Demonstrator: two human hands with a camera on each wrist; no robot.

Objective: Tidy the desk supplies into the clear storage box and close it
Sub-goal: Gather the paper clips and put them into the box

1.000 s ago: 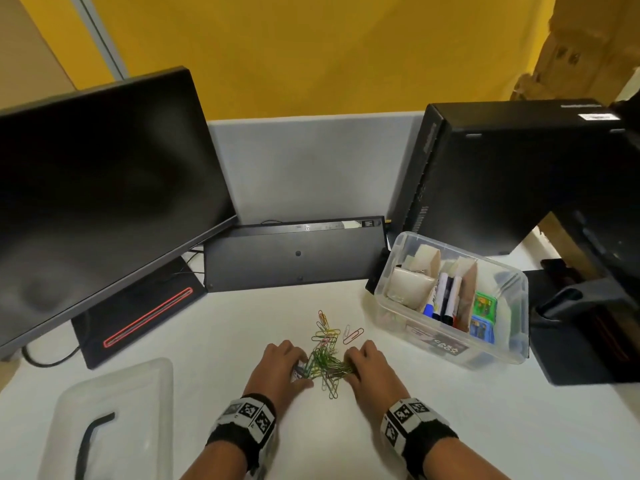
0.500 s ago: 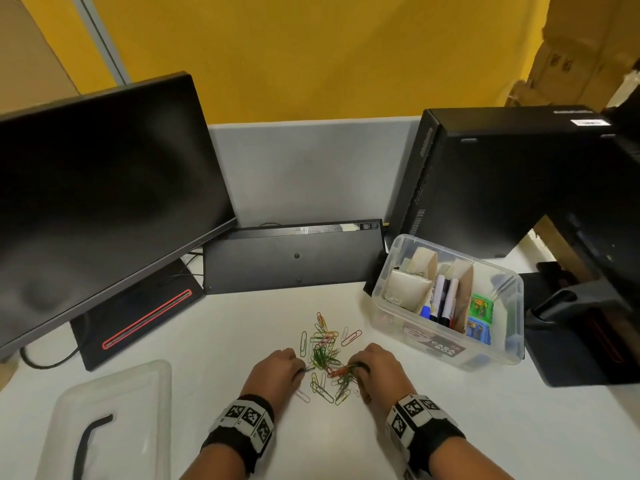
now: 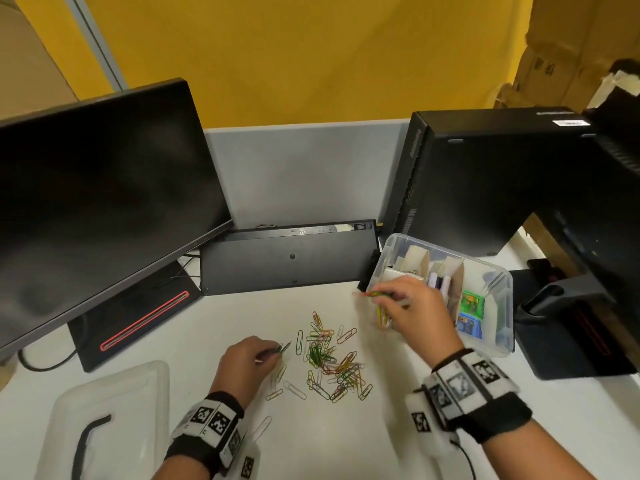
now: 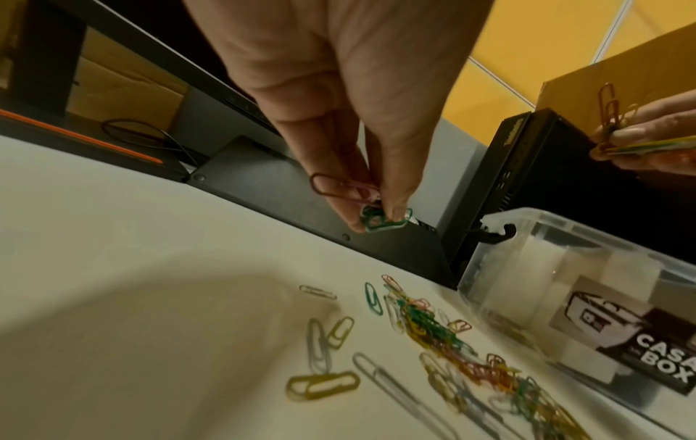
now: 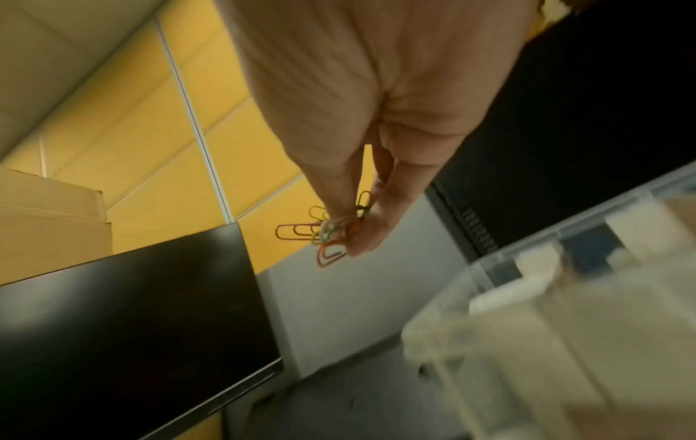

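Several coloured paper clips (image 3: 329,362) (image 4: 444,336) lie scattered on the white desk. My left hand (image 3: 270,355) (image 4: 371,208) hovers just left of the pile and pinches a few clips. My right hand (image 3: 388,299) (image 5: 346,229) is raised at the near-left rim of the clear storage box (image 3: 498,289) (image 4: 527,268) and pinches a small bunch of clips. The box stands open, with cardboard dividers, markers and green and blue packets inside. Its clear lid (image 3: 104,427) with a black handle lies at the desk's front left.
A tilted black monitor (image 3: 97,209) stands at the left, a black keyboard (image 3: 287,258) leans against the grey partition behind the clips. A black computer tower (image 3: 485,181) stands behind the box, and a second monitor's stand (image 3: 571,323) is to its right.
Both hands lifted off the clip pile. My right hand rose and moved right to the box's rim with clips; my left drew back left holding a few. The pile spread out.
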